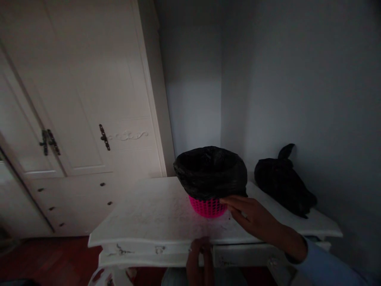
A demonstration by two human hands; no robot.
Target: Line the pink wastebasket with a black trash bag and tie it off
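Observation:
A small pink mesh basket (207,207) lined with a black plastic bag (210,171) stands on a white table (149,214). My right hand (248,212) reaches from the right and rests its fingers against the basket's lower side and the bag's edge, fingers stretched out. My left hand (200,260) is low at the table's front edge, fingers curled at the drawer front; what it grips is hidden in the dim light.
A tied black bag (281,180) lies on the table's right end against the grey wall. A white wardrobe (77,103) with dark handles stands at the left. Red-brown floor (44,260) shows below the table.

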